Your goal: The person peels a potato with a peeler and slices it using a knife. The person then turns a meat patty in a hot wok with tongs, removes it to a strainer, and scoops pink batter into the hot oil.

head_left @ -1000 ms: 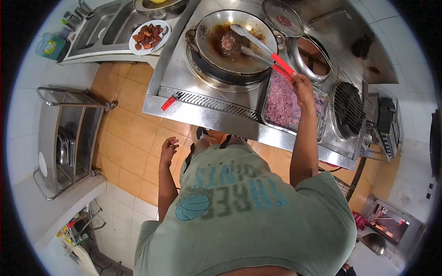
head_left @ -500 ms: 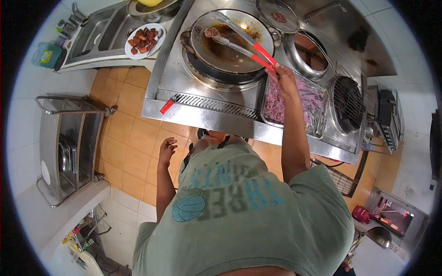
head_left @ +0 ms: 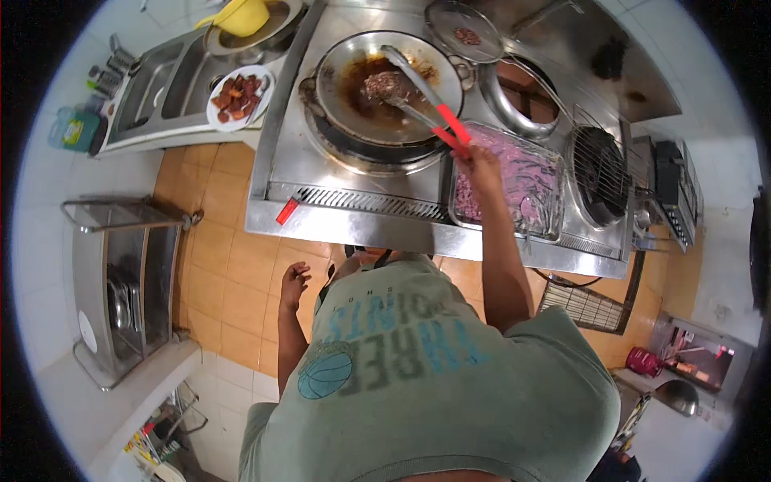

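Note:
My right hand (head_left: 479,167) is closed round the red handles of metal tongs (head_left: 424,87). The tongs reach into a wide metal wok (head_left: 337,88) on the stove, their tips at a clump of brown minced food (head_left: 387,85) in dark oily liquid. Just beside the right hand is a tray of pinkish-purple minced food (head_left: 522,189), partly covered with clear film. My left hand (head_left: 295,283) hangs in front of the stove, holding nothing, its fingers loosely bent and apart.
A white plate of browned chunks (head_left: 233,103) stands near the sinks (head_left: 136,100). Behind the wok lies a strainer (head_left: 475,42) with some bits. A round metal pot (head_left: 526,96), a grill rack (head_left: 602,177) and a red-handled item (head_left: 287,211) are on the stove. A metal cart (head_left: 132,289) stands left.
The tongs and my right hand have shifted within the wok area. The food clump, spread toward the wok's left side half a second ago, is now near its middle. The view has tilted.

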### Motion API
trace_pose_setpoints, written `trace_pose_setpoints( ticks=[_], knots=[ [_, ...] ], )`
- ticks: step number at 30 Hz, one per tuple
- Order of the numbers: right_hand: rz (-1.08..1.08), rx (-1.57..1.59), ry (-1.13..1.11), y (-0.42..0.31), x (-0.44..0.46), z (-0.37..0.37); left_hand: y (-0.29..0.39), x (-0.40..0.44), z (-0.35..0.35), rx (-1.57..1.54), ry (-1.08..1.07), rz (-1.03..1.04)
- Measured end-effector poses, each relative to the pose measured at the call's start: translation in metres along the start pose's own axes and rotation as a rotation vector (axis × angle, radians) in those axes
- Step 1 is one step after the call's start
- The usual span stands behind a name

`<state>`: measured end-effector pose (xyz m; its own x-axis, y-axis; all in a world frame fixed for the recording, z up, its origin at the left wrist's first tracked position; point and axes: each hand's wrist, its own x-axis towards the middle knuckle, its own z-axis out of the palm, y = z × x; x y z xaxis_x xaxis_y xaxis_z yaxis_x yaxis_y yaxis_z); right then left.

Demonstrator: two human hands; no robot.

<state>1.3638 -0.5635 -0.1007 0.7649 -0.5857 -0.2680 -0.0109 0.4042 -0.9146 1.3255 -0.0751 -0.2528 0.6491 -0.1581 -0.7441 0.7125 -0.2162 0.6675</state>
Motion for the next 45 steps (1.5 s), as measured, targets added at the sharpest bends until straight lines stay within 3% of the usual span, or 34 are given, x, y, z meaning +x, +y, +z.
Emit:
trace_pose_setpoints(
  ticks=[9,17,20,23,33,36,38,40,45],
  knots=[
    [-0.074,0.096,0.111,0.018,0.000,0.033,-0.001,0.021,-0.013,0.070,-0.078,-0.030],
    [-0.099,0.171,0.090,0.016,-0.003,0.040,-0.025,0.044,-0.032,0.009,-0.120,-0.042],
    [-0.090,0.177,0.093,0.013,0.000,0.042,-0.045,0.064,-0.045,-0.108,-0.209,-0.143],
    [-0.083,0.194,0.088,0.010,0.005,0.042,-0.042,0.057,-0.032,0.055,-0.123,-0.111],
    [-0.109,0.118,0.014,0.001,0.029,0.060,-0.055,0.081,-0.021,-0.087,-0.189,-0.232],
    [-0.121,0.044,0.027,-0.007,0.039,0.060,-0.066,0.083,-0.019,0.204,-0.247,-0.009],
    [-0.171,0.034,0.023,-0.013,0.045,0.056,-0.079,0.084,-0.022,0.210,-0.275,0.031],
    [-0.205,0.001,0.032,-0.022,0.045,0.056,-0.068,0.065,-0.011,0.060,-0.243,-0.033],
    [-0.235,-0.197,0.015,-0.034,0.036,0.036,-0.041,0.046,0.010,0.087,-0.101,-0.293]
  ],
)
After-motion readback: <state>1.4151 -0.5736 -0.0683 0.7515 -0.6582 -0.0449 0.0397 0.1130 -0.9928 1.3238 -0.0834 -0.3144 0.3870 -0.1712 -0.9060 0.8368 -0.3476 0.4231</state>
